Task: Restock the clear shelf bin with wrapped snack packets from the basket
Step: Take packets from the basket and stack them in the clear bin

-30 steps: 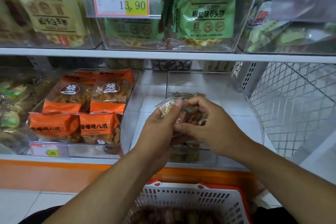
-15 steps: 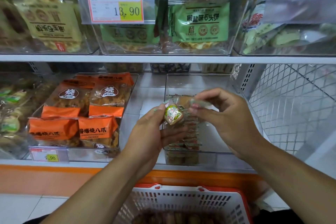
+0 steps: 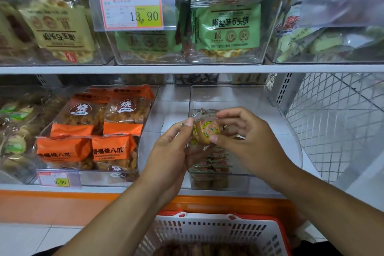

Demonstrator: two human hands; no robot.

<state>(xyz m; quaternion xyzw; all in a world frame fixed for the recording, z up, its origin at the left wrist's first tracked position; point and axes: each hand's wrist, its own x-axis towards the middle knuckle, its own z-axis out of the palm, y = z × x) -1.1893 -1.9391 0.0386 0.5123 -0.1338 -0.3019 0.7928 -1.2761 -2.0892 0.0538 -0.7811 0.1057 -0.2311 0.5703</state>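
Observation:
A round wrapped snack packet [image 3: 204, 131] with a green and yellow label is pinched between my left hand [image 3: 170, 151] and my right hand [image 3: 247, 139]. Both hands hover over the front of the clear shelf bin [image 3: 276, 110] on the lower shelf. A row of the same packets [image 3: 209, 169] stands stacked along the bin's left front side. The white and red basket [image 3: 218, 233] sits below my arms, with more brown packets [image 3: 199, 249] dimly seen inside it.
A clear bin of orange snack bags [image 3: 93, 131] stands to the left with a price tag [image 3: 57, 180]. Above the shelf board [image 3: 187, 68], bins hold green and yellow cracker bags. A white wire mesh panel [image 3: 336, 122] closes the right side.
My hands rose slightly from the bin's packet row. The packet has turned so its round labelled face points towards me, and my right hand now grips it from the right.

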